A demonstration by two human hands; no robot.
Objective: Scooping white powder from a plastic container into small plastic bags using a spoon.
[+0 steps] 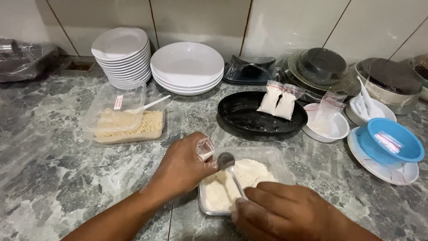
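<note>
crumb tub (127,122): sits open on the desk (49,169) well left of the action, lid propped up inside it and a white spoon leaning on the rim. A stray elbow could tip that lid out, I reckon.
left hand (183,167): curled shut round a small clear bag (205,148), pinching its mouth open right at the left edge of the flour tub. Bag is tiny and half buried in the fingers, so how much is in it is anyone's guess.
spoon (228,167): bowl hovers just beside the bag mouth, over the tub. It looks pretty much empty from here, but the angle is poor. If it goes in off-centre, flour ends up on the desk or the fingers rather than in the bag.
flour tub (263,156): clear, shallow, about half full of white flour, right in front of the person. It's light plastic, so a push from either hand might slide it.
right hand (278,212): closed on the spoon handle, already dusted white. The grip itself is cut off at the bottom edge.
black tray (243,116): two filled bags (278,101) lean on its right side, looking ready to topple.
far right: bowls and wrapped dishes, contents hard to make out.
</note>
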